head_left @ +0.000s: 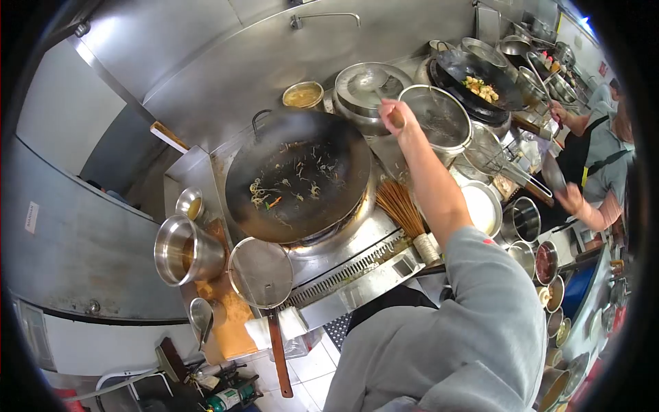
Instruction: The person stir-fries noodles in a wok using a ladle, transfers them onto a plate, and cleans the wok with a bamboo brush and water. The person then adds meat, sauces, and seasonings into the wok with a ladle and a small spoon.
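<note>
My right hand (398, 115) is closed around the brown handle end of a ladle, at the top centre. The ladle's bowl (371, 77) is over the wide steel pot (345, 104) behind the stove. Just right of my hand sits a round mesh strainer (439, 117). To the lower left, a large black wok (274, 158) stands on the burner, with scattered noodle-like strands and a few coloured bits inside. My left hand is out of view.
A bamboo brush (401, 209) lies right of the wok. A long-handled strainer (261, 275) and a steel pot (180, 254) are at the lower left. At the right, a co-worker (600, 158) stands near a second wok (511, 93) holding food. A faucet (329, 15) is above.
</note>
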A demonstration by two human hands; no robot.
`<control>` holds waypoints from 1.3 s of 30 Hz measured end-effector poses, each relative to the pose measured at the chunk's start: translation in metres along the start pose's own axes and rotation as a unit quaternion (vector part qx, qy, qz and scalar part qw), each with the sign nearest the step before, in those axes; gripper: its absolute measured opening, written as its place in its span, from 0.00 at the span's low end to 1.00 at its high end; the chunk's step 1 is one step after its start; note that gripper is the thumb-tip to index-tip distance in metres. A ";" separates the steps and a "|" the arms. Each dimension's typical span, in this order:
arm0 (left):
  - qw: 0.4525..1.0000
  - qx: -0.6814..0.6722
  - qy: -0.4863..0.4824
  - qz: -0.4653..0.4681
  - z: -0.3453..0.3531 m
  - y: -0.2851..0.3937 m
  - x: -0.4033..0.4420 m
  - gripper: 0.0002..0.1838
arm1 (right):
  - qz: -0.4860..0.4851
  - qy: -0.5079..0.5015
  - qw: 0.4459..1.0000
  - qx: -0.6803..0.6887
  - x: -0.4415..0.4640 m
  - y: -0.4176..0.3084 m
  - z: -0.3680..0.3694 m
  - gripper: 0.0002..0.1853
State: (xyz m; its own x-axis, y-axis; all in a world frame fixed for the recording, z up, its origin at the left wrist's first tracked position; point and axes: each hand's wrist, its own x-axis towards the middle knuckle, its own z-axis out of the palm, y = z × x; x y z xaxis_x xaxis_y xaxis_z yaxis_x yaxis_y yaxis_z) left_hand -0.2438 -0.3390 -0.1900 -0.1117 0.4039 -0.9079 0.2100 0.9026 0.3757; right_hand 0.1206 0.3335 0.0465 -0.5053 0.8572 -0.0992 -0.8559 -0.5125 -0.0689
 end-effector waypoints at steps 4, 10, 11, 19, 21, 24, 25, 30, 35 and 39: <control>0.999 0.016 -0.038 -0.023 -0.003 -0.033 0.023 0.20 | 0.019 -0.038 0.995 0.094 -0.035 0.019 0.039 0.10; 0.991 0.020 -0.116 -0.067 -0.005 -0.067 0.070 0.20 | 0.079 -0.025 0.980 0.181 -0.172 0.098 0.105 0.13; 0.989 0.021 -0.128 -0.074 -0.004 -0.069 0.076 0.20 | 0.070 -0.005 0.984 0.164 -0.196 0.109 0.110 0.22; 0.968 0.047 -0.227 -0.092 0.008 -0.080 0.135 0.19 | 0.029 0.082 0.995 -0.051 -0.339 0.173 0.111 0.26; 0.974 0.047 -0.173 -0.139 0.008 -0.058 0.121 0.17 | 0.038 0.101 0.983 -0.147 -0.351 0.179 0.110 0.25; 0.984 -0.014 -0.091 -0.153 0.008 -0.042 0.098 0.19 | 0.013 0.129 0.929 -0.346 -0.341 0.173 0.095 0.23; 0.986 -0.036 -0.080 -0.140 0.009 -0.053 0.109 0.21 | 0.002 0.115 0.906 -0.407 -0.324 0.164 0.086 0.21; 0.994 -0.018 -0.044 -0.097 0.010 -0.070 0.077 0.22 | -0.150 0.176 0.720 -0.654 -0.168 0.106 0.039 0.22; 0.997 0.034 0.024 -0.070 0.013 -0.097 0.004 0.24 | -0.153 0.250 0.592 -0.751 -0.016 0.029 -0.029 0.14; 0.991 0.091 0.080 -0.048 0.012 -0.074 -0.050 0.25 | 0.002 -0.016 1.000 0.026 -0.017 -0.002 0.005 0.09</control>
State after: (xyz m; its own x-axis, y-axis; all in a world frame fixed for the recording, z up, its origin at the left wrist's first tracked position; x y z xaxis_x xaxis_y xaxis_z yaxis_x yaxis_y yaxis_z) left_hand -0.2419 -0.4277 -0.1741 -0.2903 0.3487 -0.8911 0.3612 0.9023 0.2354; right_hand 0.1307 0.3206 0.0529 -0.5117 0.8564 -0.0685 -0.8577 -0.5138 -0.0167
